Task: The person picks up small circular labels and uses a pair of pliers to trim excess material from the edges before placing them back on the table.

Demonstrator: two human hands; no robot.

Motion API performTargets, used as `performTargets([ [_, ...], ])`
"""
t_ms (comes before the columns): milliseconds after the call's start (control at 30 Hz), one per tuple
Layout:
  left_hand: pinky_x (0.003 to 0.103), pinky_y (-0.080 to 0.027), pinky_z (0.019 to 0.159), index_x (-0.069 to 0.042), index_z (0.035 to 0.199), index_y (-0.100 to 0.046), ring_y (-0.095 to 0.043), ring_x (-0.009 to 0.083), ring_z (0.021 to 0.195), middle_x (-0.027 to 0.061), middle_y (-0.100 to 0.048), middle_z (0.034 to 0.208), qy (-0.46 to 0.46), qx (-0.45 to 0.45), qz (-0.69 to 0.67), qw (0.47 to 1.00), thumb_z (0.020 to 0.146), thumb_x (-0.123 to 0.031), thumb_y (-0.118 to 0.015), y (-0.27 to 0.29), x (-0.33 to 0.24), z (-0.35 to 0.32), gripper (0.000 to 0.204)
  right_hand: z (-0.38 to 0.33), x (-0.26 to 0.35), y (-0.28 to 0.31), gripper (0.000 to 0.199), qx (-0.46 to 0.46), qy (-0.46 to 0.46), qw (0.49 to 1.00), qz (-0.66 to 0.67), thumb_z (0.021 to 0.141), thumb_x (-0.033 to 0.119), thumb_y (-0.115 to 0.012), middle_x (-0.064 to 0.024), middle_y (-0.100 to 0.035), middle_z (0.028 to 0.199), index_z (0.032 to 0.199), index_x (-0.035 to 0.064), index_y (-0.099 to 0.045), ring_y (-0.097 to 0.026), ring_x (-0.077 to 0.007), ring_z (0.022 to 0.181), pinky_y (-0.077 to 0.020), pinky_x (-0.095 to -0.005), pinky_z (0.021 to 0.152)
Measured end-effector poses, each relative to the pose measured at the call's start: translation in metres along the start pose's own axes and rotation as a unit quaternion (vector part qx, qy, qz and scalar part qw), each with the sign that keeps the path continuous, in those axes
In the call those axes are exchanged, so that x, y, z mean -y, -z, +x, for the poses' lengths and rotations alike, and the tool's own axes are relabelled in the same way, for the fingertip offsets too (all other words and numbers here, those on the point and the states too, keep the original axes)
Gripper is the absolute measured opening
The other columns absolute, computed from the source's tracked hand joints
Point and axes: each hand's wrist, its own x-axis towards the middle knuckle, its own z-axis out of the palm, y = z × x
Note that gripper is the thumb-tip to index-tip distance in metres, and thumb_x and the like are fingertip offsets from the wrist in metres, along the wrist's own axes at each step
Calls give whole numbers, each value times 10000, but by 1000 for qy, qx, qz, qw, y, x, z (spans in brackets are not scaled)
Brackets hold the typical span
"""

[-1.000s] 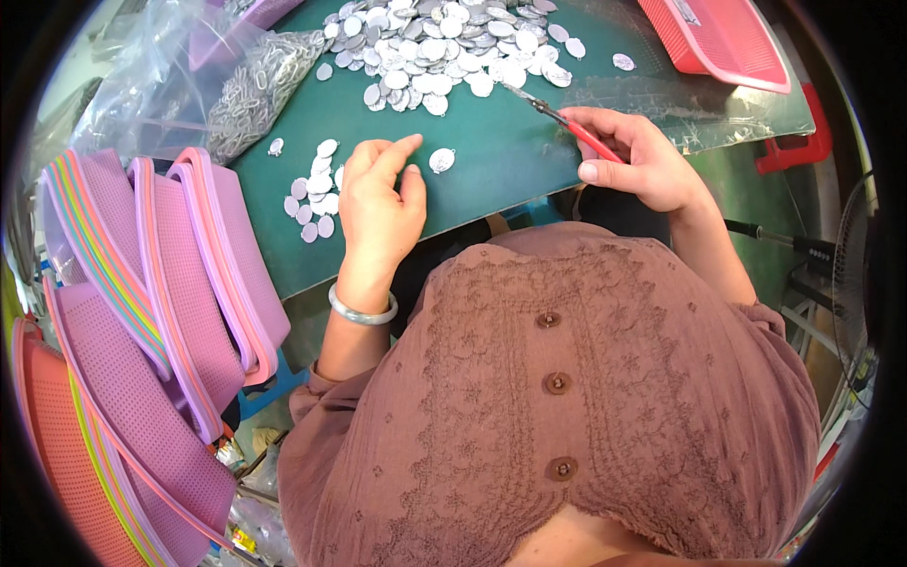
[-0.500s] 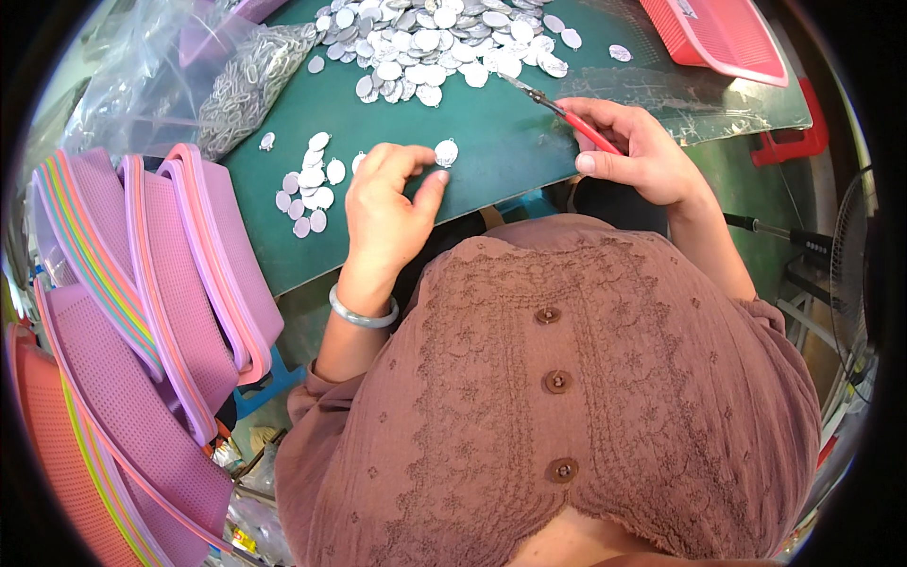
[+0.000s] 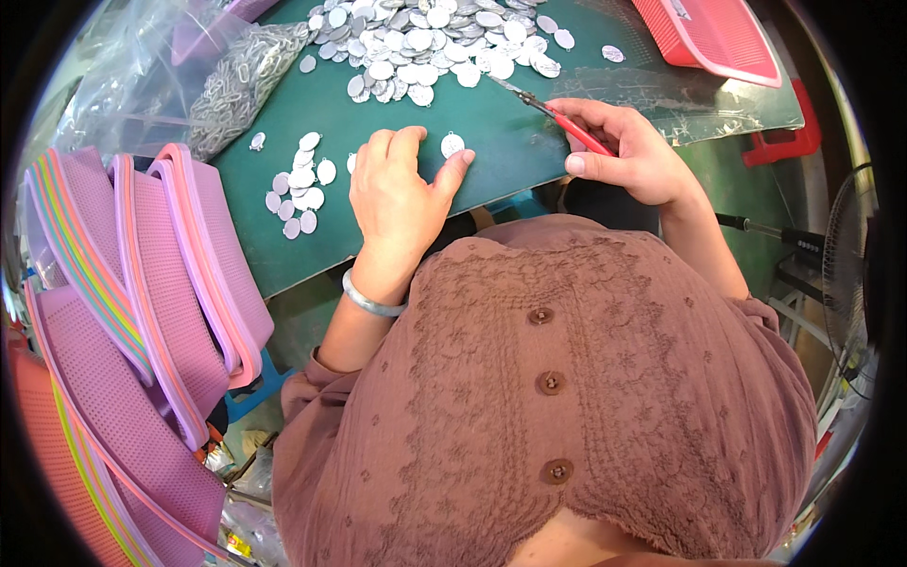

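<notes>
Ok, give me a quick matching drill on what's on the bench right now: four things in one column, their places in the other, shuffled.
Things:
1. single silver disc
2. red-handled pliers
3. small group of silver discs
4. big heap of silver discs

Places:
A. far side of the green mat
B. in the right hand
C. at the left hand fingertips
D. on the mat, left of the left hand

Pairs: 1-C, 2-B, 3-D, 4-A

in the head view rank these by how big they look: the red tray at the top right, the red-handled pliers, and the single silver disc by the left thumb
1. red tray, though the picture's edge cuts it off
2. red-handled pliers in the right hand, partly hidden by the fingers
3. single silver disc at the left hand
</notes>
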Motion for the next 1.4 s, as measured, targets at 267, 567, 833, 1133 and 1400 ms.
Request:
performTargets([
  [267, 363, -446, 734, -37, 860, -644, -546, 265, 846, 80, -562, 843, 33, 47, -106, 993, 709, -125, -724, -9, -1, 1, 192, -3, 7, -6, 633, 0, 43, 997, -66, 748, 255, -735, -87, -600, 1025, 1231, -69, -484, -514, -98, 896, -447, -245, 813],
  [567, 361, -430, 767, -24, 864, -592, -528, 288, 842, 97, -561, 844, -58, 45, -56, 996, 716, -56, -681, -6, -4, 10, 175, -5, 3, -5, 615, -10, 70, 983, -172, 716, 257, -745, -59, -544, 797, 1212, -27, -519, -468, -120, 681, -426, -257, 623],
  [833, 203, -451, 568, 27, 1008, -595, -566, 99, 640, 33, -607, 794, 205, 132, -446, 861, 818, -46, -654, -3, -3, 19, 212, -6, 13, -7, 616, 8, 76, 976, -206, 698, 271, -745, -61, -497, 723, 1202, -12, -531, -475, -158, 640, -409, -273, 586],
  [1133, 193, -438, 539, 29, 979, -614, -563, 95, 616, 49, -618, 765, 257, 129, -598, 748, 824, -57, -668, 13, -14, 22, 185, -6, 21, -7, 646, 61, 13, 985, -159, 742, 200, -734, -136, -564, 1111, 1265, -57, -456, -539, -169, 992, -425, -292, 887],
  [1400, 188, -436, 535, 16, 959, -616, -566, 92, 606, 39, -622, 758, 258, 123, -606, 742, 821, -44, -666, 16, -19, 22, 158, -3, 13, -9, 593, 25, 105, 976, -189, 740, 273, -730, -86, -572, 793, 1207, -25, -518, -499, -128, 689, -441, -267, 635],
])
